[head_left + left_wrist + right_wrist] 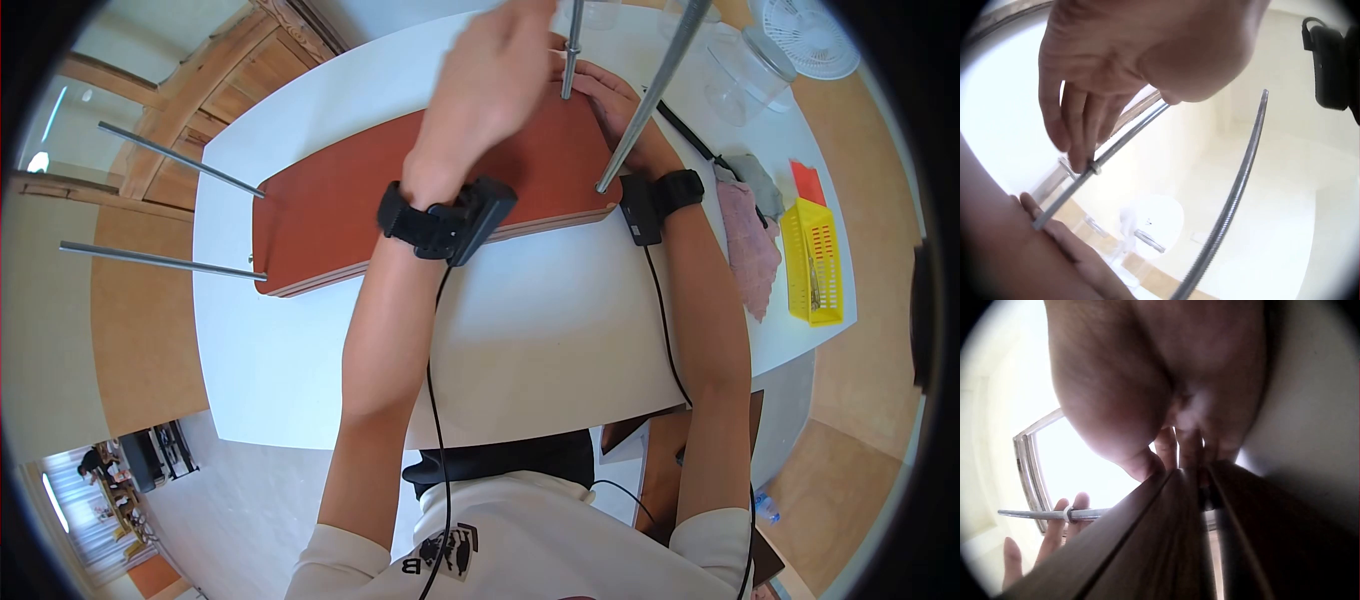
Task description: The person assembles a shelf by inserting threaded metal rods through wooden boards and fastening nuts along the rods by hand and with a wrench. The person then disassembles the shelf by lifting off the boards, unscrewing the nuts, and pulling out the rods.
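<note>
A stack of reddish-brown boards (330, 200) lies on the white table, with metal rods standing up at both ends. My left hand (490, 85) reaches over the boards to the far right-hand rod (571, 70). In the left wrist view its straight fingers (1079, 134) touch a small nut (1095, 167) partway along that rod. The thumb stands apart from the rod in the right wrist view. My right hand (610, 95) grips the right end of the stack, thumb (1144, 465) on one side and fingers on the other. Nearer me rises another threaded rod (650, 100).
Two more rods (180, 160) lean outward at the left end. On the right lie a pink cloth (750, 250), a yellow basket (812, 265) and a black-handled tool (685, 130). A clear jar (750, 75) and a white fan (812, 35) are at the back right.
</note>
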Available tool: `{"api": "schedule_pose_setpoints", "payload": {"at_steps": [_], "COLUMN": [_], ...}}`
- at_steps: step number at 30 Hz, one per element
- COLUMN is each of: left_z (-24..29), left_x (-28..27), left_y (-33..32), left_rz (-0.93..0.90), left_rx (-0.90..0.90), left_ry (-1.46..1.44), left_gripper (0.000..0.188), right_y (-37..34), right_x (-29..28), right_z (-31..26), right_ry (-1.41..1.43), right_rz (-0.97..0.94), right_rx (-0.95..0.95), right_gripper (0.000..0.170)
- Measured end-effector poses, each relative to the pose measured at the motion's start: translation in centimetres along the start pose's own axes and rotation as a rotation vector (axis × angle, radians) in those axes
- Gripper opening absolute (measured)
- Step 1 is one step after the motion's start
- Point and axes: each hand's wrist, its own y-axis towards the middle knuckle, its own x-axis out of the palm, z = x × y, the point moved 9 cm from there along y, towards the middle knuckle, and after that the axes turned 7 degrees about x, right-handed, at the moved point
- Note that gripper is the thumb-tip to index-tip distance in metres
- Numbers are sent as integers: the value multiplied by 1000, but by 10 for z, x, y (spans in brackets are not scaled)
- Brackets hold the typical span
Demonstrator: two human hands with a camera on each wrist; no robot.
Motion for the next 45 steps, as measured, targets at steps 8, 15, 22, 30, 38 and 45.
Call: {"api": "schedule_pose_setpoints", "payload": {"at_steps": [8,15,22,30,38,45], "left_z": [-11,14,1,-7,25,-22], "left_x": [-11,-28,3,-6,21,-7], "left_y": [4,5,3,-1,-17,0], "left_rz": [88,-340,14,1,84,-29], "left_rx": [41,-8,101,-77,171,-137], "left_ry": [-56,-396,-14,110,-149,-130], "left_gripper": [73,77,69,58,55,51], "right_y": [-1,-2,1,-3,-2,-1], "right_x": [1,1,1,3,0,-2], "right_z": [-1,-1,0,-3,-1,-1], "right_ry": [-52,-56,-44,-67,-107,-99], "right_rz": [2,9,-28,15,9,-11], "right_rx": [-19,-11,-3,5,-4,-27], "right_gripper": [37,36,34,34,34,34]}}
